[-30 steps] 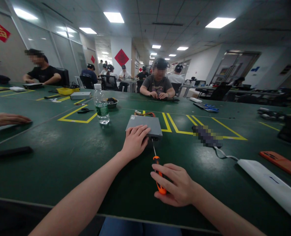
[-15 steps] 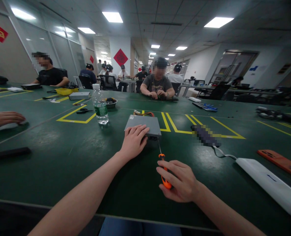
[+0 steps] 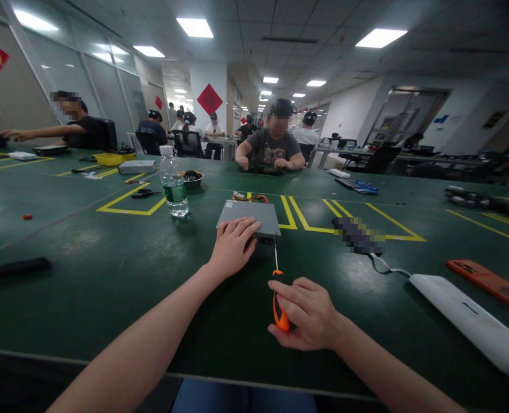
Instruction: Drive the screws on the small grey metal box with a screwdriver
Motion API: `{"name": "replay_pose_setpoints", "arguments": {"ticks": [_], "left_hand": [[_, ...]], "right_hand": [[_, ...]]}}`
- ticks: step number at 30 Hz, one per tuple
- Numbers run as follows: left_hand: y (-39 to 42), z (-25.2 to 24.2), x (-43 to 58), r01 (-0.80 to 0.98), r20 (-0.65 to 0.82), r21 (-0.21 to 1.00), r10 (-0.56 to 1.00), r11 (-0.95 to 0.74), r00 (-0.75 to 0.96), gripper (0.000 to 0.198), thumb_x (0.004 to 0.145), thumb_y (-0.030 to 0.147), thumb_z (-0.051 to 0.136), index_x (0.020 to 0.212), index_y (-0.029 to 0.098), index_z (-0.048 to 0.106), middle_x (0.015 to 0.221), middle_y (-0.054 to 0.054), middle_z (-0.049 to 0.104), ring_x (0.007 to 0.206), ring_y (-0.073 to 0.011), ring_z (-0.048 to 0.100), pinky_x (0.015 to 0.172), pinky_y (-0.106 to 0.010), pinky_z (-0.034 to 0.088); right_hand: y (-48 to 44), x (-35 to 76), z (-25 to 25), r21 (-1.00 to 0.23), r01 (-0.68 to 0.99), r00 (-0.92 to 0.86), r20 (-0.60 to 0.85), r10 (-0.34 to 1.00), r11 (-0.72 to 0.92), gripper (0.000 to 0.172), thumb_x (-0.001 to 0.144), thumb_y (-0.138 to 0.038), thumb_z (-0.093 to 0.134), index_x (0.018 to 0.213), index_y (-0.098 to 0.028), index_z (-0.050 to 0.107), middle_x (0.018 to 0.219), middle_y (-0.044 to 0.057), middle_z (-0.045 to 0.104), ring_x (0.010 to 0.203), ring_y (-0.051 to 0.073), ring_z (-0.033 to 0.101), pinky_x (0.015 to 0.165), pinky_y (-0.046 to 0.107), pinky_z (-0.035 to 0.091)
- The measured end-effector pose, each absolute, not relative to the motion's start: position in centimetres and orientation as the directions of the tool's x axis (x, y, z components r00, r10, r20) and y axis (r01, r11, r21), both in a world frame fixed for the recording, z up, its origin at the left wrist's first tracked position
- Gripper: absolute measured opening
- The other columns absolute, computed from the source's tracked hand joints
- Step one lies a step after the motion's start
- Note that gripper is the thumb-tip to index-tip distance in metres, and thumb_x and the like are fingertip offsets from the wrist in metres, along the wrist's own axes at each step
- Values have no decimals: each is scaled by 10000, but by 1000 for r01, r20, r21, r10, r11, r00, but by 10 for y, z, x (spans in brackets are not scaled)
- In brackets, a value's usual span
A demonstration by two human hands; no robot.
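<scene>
A grey metal computer power supply point(image 3: 265, 215) lies on the green table in front of me, its socket side facing me and a bundle of coloured wires point(image 3: 254, 198) at its far end. My left hand point(image 3: 232, 246) rests over its near left part, fingers stretched across the top and the thumb by the front edge. In my right hand point(image 3: 303, 312) is a screwdriver point(image 3: 282, 318) with an orange and black handle, held between thumb and fingers. Its shaft points away from me, and the tip is at the power supply's lower front right corner; whether it sits in a screw is too small to see.
A water bottle point(image 3: 175, 186) stands left of the power supply, with a metal bowl point(image 3: 193, 179) behind it. To the right are a white power bank-like slab point(image 3: 465, 315), its cable and an orange phone point(image 3: 486, 281). A person point(image 3: 271, 140) sits opposite. A black bar point(image 3: 15, 268) lies left.
My right hand and the screwdriver handle have shifted slightly left, and the handle has turned. My left hand stays on the power supply. Another person's hand at the far left has left the view.
</scene>
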State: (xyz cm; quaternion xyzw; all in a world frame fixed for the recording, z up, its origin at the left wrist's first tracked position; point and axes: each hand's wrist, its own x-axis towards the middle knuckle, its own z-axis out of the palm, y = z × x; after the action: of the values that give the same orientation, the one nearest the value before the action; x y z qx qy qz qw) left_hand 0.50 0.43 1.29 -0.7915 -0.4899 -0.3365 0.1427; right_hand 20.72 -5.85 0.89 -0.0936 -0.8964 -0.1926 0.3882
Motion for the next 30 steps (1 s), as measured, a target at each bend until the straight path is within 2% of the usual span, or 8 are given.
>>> {"name": "replay_pose_setpoints", "arguments": {"ticks": [3, 8, 10, 15, 19, 22, 27, 30], "left_hand": [[4, 13, 5, 870, 671, 105, 680, -482, 296, 357, 878, 261, 450, 1231, 271, 498, 1314, -28, 525, 1208, -226, 440, 977, -413, 279], [4, 13, 5, 872, 669, 98, 681, -479, 298, 355, 881, 262, 446, 1233, 267, 493, 1317, -21, 522, 1211, -219, 440, 979, -407, 280], [4, 13, 5, 871, 669, 97, 680, -482, 301, 358, 881, 262, 445, 1237, 266, 490, 1315, -22, 524, 1208, -217, 443, 976, -406, 284], [4, 13, 5, 871, 668, 98, 681, -481, 301, 359, 880, 264, 446, 1236, 267, 492, 1314, -22, 524, 1211, -221, 441, 976, -411, 286], [5, 12, 5, 870, 671, 101, 678, -483, 299, 362, 878, 257, 445, 1236, 273, 496, 1309, -30, 527, 1203, -226, 444, 971, -416, 286], [5, 12, 5, 871, 679, 103, 674, -481, 292, 363, 874, 252, 451, 1233, 281, 499, 1301, -25, 533, 1201, -223, 446, 975, -414, 283], [5, 12, 5, 873, 674, 100, 678, -478, 294, 348, 888, 268, 431, 1230, 272, 495, 1311, -24, 526, 1212, -220, 438, 977, -409, 277], [5, 12, 5, 870, 672, 100, 678, -482, 298, 351, 888, 267, 431, 1233, 268, 493, 1315, -25, 524, 1213, -221, 435, 980, -413, 269]], "right_hand": [[-59, 207, 8, 261, 334, -689, 723, 45, 906, 227, 835, -370, 510, 809, -145, 533, 879, 141, 674, 621, 150, 608, 537, 275, 462], [-62, 207, 11, 297, 325, -778, 623, 75, 898, 342, 884, -451, 470, 1001, -148, 578, 913, 141, 653, 670, 159, 614, 561, 269, 462], [-63, 206, 12, 317, 316, -793, 606, 66, 894, 374, 874, -489, 487, 999, -151, 586, 918, 133, 652, 636, 143, 603, 544, 262, 446], [-61, 208, 10, 296, 336, -724, 688, 44, 894, 313, 854, -445, 552, 793, -138, 562, 864, 108, 666, 569, 111, 575, 522, 242, 436], [-61, 211, 7, 237, 333, -709, 701, 77, 913, 380, 881, -466, 465, 919, -100, 558, 926, 159, 659, 711, 169, 631, 588, 267, 497], [-63, 210, 7, 236, 322, -735, 673, 85, 917, 301, 887, -357, 460, 994, -90, 547, 971, 177, 644, 831, 187, 637, 663, 281, 512], [-63, 207, 9, 310, 339, -787, 611, 87, 888, 260, 874, -380, 516, 1024, -174, 572, 973, 159, 639, 780, 184, 634, 603, 290, 475], [-62, 205, 6, 319, 330, -776, 627, 63, 888, 217, 868, -370, 537, 914, -162, 578, 907, 121, 645, 694, 138, 614, 595, 255, 459]]}}
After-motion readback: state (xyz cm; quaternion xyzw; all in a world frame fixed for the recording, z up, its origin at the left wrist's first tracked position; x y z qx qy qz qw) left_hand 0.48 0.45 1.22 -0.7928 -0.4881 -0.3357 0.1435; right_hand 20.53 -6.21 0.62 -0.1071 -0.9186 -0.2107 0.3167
